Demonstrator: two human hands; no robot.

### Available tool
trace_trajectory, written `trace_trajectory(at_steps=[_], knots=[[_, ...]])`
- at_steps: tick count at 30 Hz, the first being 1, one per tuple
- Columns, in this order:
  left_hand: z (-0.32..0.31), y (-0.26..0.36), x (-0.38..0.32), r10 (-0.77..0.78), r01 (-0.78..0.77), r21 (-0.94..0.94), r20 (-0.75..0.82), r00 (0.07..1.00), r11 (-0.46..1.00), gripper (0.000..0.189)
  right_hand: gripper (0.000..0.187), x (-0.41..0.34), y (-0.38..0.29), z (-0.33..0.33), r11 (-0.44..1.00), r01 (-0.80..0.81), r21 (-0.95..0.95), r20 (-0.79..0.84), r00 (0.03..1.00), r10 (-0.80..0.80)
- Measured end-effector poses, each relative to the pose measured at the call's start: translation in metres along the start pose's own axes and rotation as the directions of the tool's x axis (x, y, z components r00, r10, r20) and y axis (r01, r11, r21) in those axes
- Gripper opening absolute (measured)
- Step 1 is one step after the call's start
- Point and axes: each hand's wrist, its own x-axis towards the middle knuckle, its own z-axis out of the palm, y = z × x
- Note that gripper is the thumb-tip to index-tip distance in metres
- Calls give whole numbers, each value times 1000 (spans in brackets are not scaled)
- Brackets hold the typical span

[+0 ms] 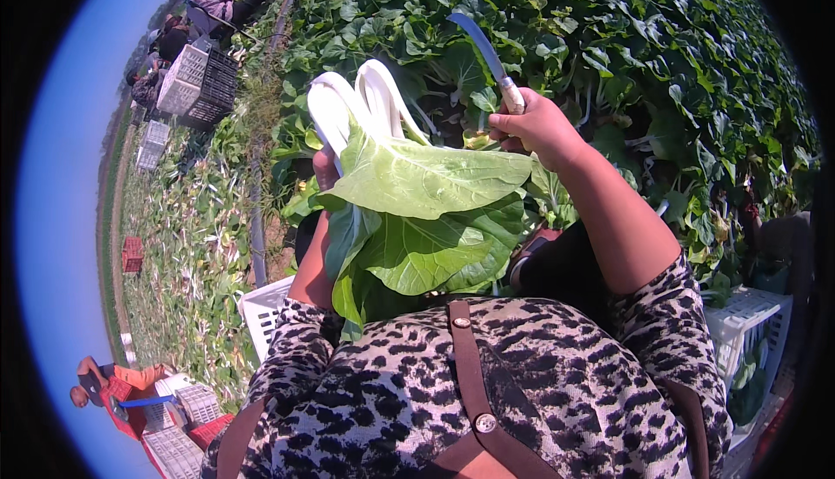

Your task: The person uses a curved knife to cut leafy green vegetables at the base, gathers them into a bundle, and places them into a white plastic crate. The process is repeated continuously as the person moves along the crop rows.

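My left hand [325, 167] grips a head of bok choy [417, 182] by its thick white stalks, mostly hidden behind them. The stalks point away from me, and the broad green leaves fan out to the right and down towards my chest. In my right hand [538, 128] is a knife with a curved blade [483, 42], held by its pale handle. Its blade points up and to the left, apart from the bok choy. Rows of growing bok choy [554, 22] stand in front of me.
A white plastic crate [259, 316] stands by my left arm; another crate [743, 322] at my right holds leafy greens. Cut leaves [196, 218] litter the ground on the left. Several people [209, 0] are beside stacked crates [196, 81]. Another person [124, 375] handles a red crate at lower left.
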Motion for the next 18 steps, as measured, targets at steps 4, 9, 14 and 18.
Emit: trace_trajectory(at_steps=[4,9,14,18], knots=[[-40,87,-56,233,-230,45,-107,966,972,59,22,20,20,-11,1000,-19,-3,-63,998,19],[-86,184,-185,493,-448,222,-238,837,866,56,16,29,42,-45,993,-88,-80,-137,988,77],[-107,255,-355,590,-187,617,-552,589,764,49,18,50,61,-100,993,-119,25,-298,947,121],[-108,231,-413,527,481,846,-523,670,229,65,19,68,60,-200,999,-44,-11,-344,938,38]])
